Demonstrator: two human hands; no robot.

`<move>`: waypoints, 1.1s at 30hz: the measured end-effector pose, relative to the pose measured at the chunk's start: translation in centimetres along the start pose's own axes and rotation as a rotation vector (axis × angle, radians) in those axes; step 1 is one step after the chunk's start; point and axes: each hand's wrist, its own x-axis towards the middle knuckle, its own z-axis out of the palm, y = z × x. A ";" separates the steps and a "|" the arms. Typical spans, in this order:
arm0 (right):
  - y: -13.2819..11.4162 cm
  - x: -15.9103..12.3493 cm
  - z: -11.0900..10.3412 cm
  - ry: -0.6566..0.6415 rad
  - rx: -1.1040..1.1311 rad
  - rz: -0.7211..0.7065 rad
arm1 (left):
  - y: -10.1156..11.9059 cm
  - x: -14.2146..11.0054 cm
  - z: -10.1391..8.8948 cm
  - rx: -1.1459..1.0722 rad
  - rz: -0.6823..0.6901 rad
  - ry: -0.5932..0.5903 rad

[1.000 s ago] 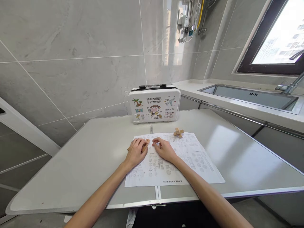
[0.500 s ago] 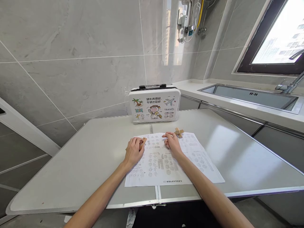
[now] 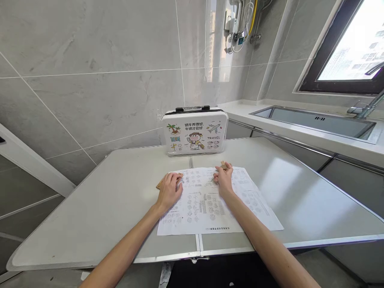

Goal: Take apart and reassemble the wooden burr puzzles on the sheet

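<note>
One left hand point(image 3: 169, 191): fingers round wooden piece point(image 3: 159, 185)
Right hand point(image 3: 224, 178): at wooden block point(image 3: 223, 163), can't see whether gripped

One head-worn camera looks forward and down from the person's side of the folding table point(image 3: 114, 208). It sits near enough for both forearms point(image 3: 132, 240) to rise from the bottom edge toward the printed sheet point(image 3: 195, 214) in the middle, yet takes in the tiled wall point(image 3: 120, 104) ahead, the sink point(image 3: 312, 124) and the window point(image 3: 348, 56) at right
</note>
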 end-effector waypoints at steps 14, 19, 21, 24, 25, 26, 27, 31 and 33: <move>-0.3 -0.8 0.3 -0.165 -0.142 -0.100 | 0.1 0.1 -0.1 -0.060 0.017 -0.015; -0.6 -1.9 1.2 -0.418 -0.179 -0.108 | 0.1 0.1 -0.2 -0.088 0.033 -0.030; -0.6 -2.4 1.5 -0.531 -0.183 -0.091 | 0.2 0.1 -0.2 -0.123 0.036 -0.041; -0.5 -3.1 1.8 -0.696 -0.201 -0.065 | 0.3 0.1 -0.2 -0.179 0.047 -0.080; -0.6 -3.4 1.8 -0.744 -0.212 -0.055 | 0.3 0.1 -0.2 -0.192 0.053 -0.096; -0.7 -3.6 1.9 -0.785 -0.225 -0.047 | 0.4 0.0 -0.3 -0.201 0.060 -0.108; -0.8 -3.8 1.9 -0.818 -0.238 -0.040 | 0.5 0.0 -0.3 -0.206 0.066 -0.117; -1.2 -4.3 1.7 -0.876 -0.251 -0.029 | 0.7 -0.1 -0.5 -0.225 0.051 -0.134; -1.3 -4.2 1.6 -0.888 -0.229 -0.020 | 0.8 -0.1 -0.5 -0.245 0.023 -0.136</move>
